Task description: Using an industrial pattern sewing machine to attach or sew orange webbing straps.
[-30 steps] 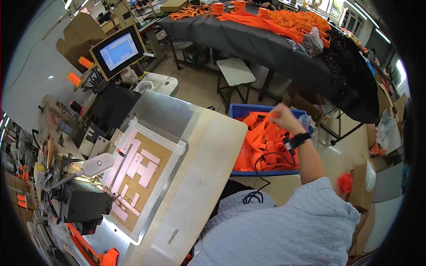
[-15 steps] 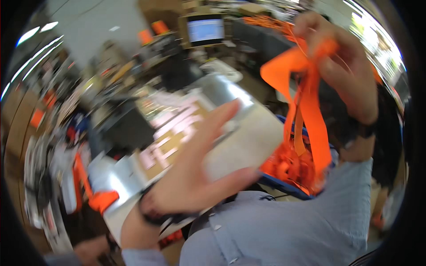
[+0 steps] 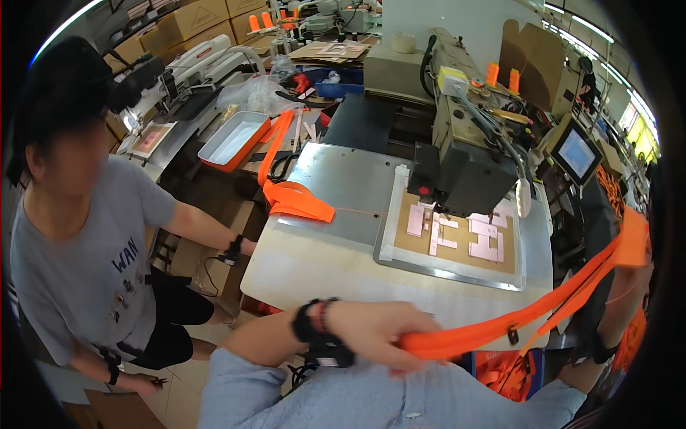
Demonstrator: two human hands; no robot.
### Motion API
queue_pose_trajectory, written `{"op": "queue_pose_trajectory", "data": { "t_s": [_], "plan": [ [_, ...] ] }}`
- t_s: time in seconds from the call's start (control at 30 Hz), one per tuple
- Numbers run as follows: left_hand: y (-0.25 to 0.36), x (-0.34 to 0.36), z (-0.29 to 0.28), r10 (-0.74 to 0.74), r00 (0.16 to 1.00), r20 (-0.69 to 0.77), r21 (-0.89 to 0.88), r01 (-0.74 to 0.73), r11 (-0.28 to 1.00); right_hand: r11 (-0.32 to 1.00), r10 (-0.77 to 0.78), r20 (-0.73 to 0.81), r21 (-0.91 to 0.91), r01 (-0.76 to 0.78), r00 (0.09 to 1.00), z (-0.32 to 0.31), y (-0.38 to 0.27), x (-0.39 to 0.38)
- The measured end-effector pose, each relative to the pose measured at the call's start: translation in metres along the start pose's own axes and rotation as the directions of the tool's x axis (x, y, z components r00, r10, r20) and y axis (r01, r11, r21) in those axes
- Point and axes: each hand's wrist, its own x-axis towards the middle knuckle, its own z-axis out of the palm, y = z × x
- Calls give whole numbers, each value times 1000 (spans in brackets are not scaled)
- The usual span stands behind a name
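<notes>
A long orange fabric strip (image 3: 493, 334) is stretched across in front of me, rising to the right. On it sits a small dark piece that looks like a zipper slider (image 3: 512, 335). My left hand (image 3: 379, 332) is closed around its lower left end, near the front edge of the white worktable (image 3: 325, 275). At the far right, my right hand (image 3: 632, 286) holds the folded upper part; the strip and the picture rim hide most of its fingers. Below the strip, a blue bin (image 3: 539, 372) contains more orange material.
Beyond the table stands a sewing machine (image 3: 475, 154) over a framed brown board (image 3: 457, 250) with pink pieces. Another orange strip (image 3: 300, 200) lies at the table's left. A co-worker (image 3: 93, 243) is on the left, one arm by the table edge. A screen (image 3: 575, 150) stands right.
My left hand, open before, has closed on the orange strip. My right hand has moved right and lower, drawing the strip out long. The view has swung left, bringing the co-worker in.
</notes>
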Motion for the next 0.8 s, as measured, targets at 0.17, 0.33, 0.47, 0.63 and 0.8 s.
{"op": "queue_pose_trajectory", "data": {
  "t_s": [0.17,0.33,0.47,0.63,0.8],
  "plan": [
    [20,-118,-16,-29,881,-471,420,254,871,921,325,171,-282,-270,930,56,21,-15],
    [55,-181,-43,109,496,-862,388,506,770,796,576,302,-419,-438,759,115,33,-28],
    [58,-151,-71,298,426,-854,512,587,627,686,727,294,-326,-650,620,113,65,-31],
    [24,-71,-71,386,636,-668,719,684,119,568,823,296,-450,-689,485,99,85,-32],
    [21,42,-52,219,917,-334,763,127,634,765,637,503,-508,-396,584,106,75,-46]
  ]
}}
